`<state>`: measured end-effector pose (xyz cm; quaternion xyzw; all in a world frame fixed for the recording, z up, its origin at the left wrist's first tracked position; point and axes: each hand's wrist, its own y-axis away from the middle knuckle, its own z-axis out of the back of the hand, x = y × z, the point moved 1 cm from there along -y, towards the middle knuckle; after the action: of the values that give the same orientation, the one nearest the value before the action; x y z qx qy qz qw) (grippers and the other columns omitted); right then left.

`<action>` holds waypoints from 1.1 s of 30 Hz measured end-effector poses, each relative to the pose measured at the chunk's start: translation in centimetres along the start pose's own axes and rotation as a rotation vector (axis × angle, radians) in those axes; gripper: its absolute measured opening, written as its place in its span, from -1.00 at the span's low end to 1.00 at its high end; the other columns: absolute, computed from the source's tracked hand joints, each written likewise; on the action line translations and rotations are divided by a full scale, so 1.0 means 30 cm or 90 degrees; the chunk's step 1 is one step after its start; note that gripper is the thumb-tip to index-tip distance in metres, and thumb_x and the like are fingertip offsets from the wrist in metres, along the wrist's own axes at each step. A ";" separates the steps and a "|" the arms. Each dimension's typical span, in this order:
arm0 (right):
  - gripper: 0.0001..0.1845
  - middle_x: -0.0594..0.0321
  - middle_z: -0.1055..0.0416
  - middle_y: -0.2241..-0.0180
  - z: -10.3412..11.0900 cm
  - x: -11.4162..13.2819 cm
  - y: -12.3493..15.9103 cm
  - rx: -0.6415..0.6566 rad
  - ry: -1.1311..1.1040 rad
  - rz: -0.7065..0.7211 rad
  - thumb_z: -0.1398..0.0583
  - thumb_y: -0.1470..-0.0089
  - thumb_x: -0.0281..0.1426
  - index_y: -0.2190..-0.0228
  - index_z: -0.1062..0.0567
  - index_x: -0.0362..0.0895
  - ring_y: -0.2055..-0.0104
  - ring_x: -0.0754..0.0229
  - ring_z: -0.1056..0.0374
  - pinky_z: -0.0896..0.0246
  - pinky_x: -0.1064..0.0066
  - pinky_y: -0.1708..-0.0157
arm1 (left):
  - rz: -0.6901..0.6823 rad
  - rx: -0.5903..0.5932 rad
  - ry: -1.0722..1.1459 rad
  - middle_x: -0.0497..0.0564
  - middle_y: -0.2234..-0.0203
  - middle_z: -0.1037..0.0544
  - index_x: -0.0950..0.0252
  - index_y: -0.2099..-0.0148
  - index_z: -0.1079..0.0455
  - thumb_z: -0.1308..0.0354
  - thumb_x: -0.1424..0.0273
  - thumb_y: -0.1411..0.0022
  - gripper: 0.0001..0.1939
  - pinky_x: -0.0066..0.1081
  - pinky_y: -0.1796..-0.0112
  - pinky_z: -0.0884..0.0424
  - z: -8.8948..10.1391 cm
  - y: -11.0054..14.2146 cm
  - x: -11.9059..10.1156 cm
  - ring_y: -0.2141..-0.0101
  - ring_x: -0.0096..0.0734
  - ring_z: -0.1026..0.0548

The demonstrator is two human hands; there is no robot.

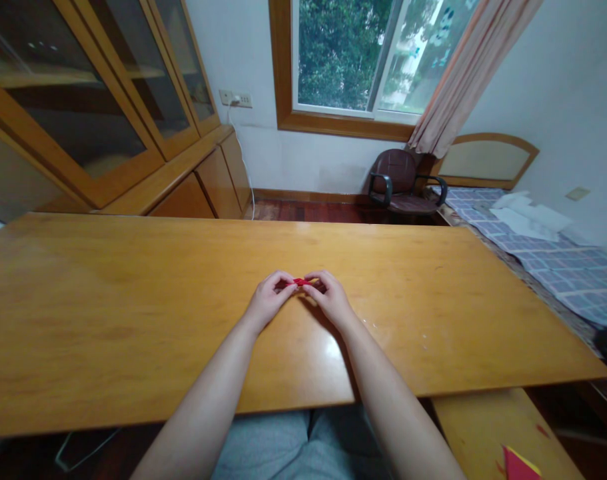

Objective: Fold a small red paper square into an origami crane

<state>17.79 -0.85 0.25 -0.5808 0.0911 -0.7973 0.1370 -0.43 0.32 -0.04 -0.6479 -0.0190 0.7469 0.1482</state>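
A small red folded piece, perhaps paper, is held between both hands just above the middle of the wooden table. My left hand pinches its left end between thumb and fingers. On the other side, my right hand pinches the right end the same way. Most of the piece is hidden behind the fingertips, so its full shape cannot be made out.
A lower wooden surface at the bottom right bears a red and yellow piece. Glass-door cabinets stand at the left. Beyond the table are an office chair and a bed with a checked cover.
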 end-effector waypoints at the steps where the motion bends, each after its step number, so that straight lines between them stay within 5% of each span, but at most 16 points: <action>1: -0.83 0.20 -0.47 0.25 0.001 0.003 0.001 -0.005 0.007 0.016 -0.25 -0.11 -0.29 0.25 -0.53 -0.10 0.26 0.20 -0.38 -0.29 0.37 0.18 | -0.010 0.005 -0.006 0.01 0.33 -0.53 0.28 0.30 -0.40 -0.24 0.24 -0.15 -0.80 -0.36 0.18 -0.44 0.000 -0.001 -0.002 0.27 -0.35 -0.50; 19: -0.86 0.22 -0.43 0.35 0.005 0.021 0.005 0.026 0.028 0.036 -0.24 -0.13 -0.31 0.40 -0.49 -0.11 0.30 0.20 -0.34 -0.22 0.39 0.28 | -0.068 0.028 -0.095 0.03 0.30 -0.54 0.26 0.30 -0.45 -0.19 0.30 -0.22 -0.87 -0.34 0.17 -0.42 0.004 0.004 -0.025 0.23 -0.31 -0.50; 33: -0.78 0.26 -0.43 0.43 0.009 -0.003 0.005 0.015 -0.051 -0.035 -0.23 -0.12 -0.23 0.40 -0.48 -0.14 0.43 0.24 -0.34 -0.26 0.41 0.34 | 0.007 0.031 -0.002 0.06 0.26 -0.59 0.29 0.23 -0.49 -0.24 0.25 -0.17 -0.79 -0.32 0.11 -0.43 0.011 -0.002 0.001 0.20 -0.29 -0.53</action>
<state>18.08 -0.95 0.20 -0.6130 0.0602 -0.7777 0.1255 -0.74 0.43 0.00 -0.6432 0.0024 0.7488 0.1598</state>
